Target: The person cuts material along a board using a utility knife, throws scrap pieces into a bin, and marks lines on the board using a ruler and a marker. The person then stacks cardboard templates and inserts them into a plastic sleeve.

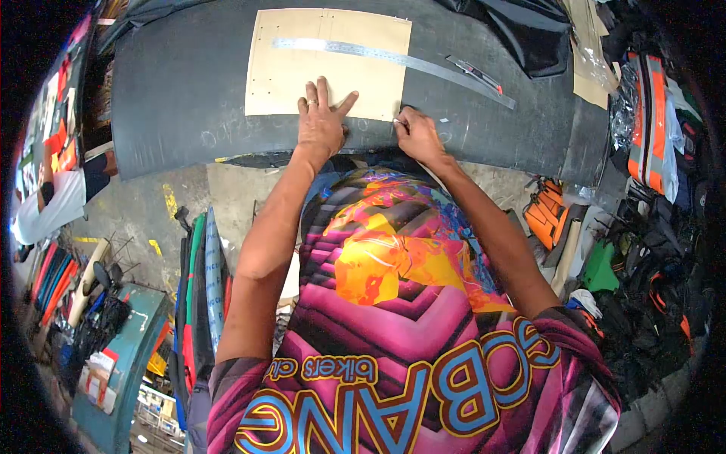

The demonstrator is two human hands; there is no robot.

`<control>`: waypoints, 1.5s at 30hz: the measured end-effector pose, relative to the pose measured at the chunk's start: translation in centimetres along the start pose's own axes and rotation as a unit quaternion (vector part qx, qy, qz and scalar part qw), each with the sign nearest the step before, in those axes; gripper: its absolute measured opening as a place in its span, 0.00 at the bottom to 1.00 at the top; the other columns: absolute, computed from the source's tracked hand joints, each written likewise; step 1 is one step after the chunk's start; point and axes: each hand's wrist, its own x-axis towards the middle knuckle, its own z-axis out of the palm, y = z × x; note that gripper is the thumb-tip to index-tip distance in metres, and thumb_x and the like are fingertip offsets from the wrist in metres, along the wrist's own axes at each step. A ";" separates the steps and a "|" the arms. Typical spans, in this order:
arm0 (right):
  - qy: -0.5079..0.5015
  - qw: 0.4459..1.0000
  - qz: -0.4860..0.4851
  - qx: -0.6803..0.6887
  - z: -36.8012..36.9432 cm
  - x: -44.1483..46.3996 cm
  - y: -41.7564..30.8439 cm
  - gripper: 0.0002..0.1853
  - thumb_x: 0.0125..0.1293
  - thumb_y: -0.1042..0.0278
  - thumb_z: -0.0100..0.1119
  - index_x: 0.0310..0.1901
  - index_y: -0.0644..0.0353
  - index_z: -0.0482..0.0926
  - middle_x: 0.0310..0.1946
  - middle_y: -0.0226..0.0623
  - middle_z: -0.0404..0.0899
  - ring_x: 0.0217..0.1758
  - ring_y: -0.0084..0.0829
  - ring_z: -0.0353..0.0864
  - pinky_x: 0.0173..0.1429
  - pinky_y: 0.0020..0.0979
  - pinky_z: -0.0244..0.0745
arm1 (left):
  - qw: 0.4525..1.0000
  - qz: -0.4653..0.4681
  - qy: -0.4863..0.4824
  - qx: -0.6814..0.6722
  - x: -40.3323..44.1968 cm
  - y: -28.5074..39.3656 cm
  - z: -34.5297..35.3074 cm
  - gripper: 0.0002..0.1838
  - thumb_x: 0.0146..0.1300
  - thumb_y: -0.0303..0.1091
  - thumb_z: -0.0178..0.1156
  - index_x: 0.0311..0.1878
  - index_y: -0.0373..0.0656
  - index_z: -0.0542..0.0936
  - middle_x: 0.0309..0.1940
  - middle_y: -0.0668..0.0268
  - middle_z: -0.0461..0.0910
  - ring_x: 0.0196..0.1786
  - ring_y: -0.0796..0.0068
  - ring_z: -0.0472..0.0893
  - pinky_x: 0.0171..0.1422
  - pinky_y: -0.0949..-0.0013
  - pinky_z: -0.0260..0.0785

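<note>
A tan card sheet (333, 64) with small holes near its edges lies on the dark work surface. My left hand (324, 125) rests on its lower edge, fingers spread and flat, a ring on one finger. At the sheet's lower right corner, my right hand (420, 136) is closed in a pinch; a small whitish bit shows at the fingertips, too small to name. A metal ruler (446, 73) lies across the sheet and onto the surface. Just above the ruler's right part is a utility knife (476, 73).
Faint chalk-like marks and a small white scrap (444, 120) are on the dark table (174, 98). Black sheeting (522, 38) covers its far right edge. Piled bags and fabric (650, 265) stand at right; rolls of material (200, 295) stand at left.
</note>
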 end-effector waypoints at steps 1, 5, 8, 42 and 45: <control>-0.023 1.000 0.002 0.001 0.1 0.1 0.1 0.06 0.66 0.73 0.59 0.40 0.66 0.76 0.39 0.57 0.81 0.47 0.61 0.81 0.53 0.53 0.76 | 1.000 0.001 -0.001 0.000 0.1 0.0 0.0 0.45 0.59 0.41 0.70 0.80 0.76 0.63 0.81 0.40 0.48 0.80 0.32 0.53 0.78 0.38 0.54; -0.013 0.999 -0.031 -0.024 0.6 0.6 0.3 0.07 0.66 0.74 0.58 0.43 0.66 0.76 0.43 0.59 0.81 0.50 0.62 0.81 0.55 0.53 0.76 | 1.000 0.000 -0.006 -0.011 0.1 0.0 -0.1 0.45 0.59 0.42 0.70 0.80 0.76 0.63 0.81 0.40 0.47 0.81 0.32 0.52 0.78 0.39 0.54; -0.043 0.997 -0.017 -0.054 1.0 0.8 0.8 0.12 0.67 0.73 0.58 0.50 0.67 0.77 0.48 0.61 0.81 0.53 0.62 0.81 0.59 0.54 0.76 | 1.000 -0.002 -0.007 -0.012 0.2 0.1 0.2 0.45 0.59 0.43 0.70 0.80 0.76 0.63 0.81 0.40 0.47 0.81 0.32 0.52 0.77 0.39 0.54; 0.039 0.989 0.010 0.145 3.2 6.8 4.0 0.06 0.79 0.68 0.56 0.46 0.60 0.72 0.35 0.26 0.76 0.35 0.21 0.76 0.42 0.30 0.76 | 0.997 0.007 -0.019 -0.077 1.9 2.9 -0.5 0.40 0.60 0.46 0.71 0.77 0.66 0.68 0.80 0.39 0.50 0.81 0.32 0.53 0.78 0.37 0.55; -0.003 0.970 0.079 0.229 3.8 7.0 4.6 0.08 0.81 0.65 0.54 0.46 0.60 0.70 0.36 0.27 0.77 0.35 0.17 0.75 0.42 0.24 0.75 | 0.995 -0.012 0.010 -0.097 1.0 0.8 -0.7 0.39 0.60 0.46 0.72 0.75 0.60 0.70 0.78 0.43 0.56 0.80 0.38 0.57 0.79 0.41 0.57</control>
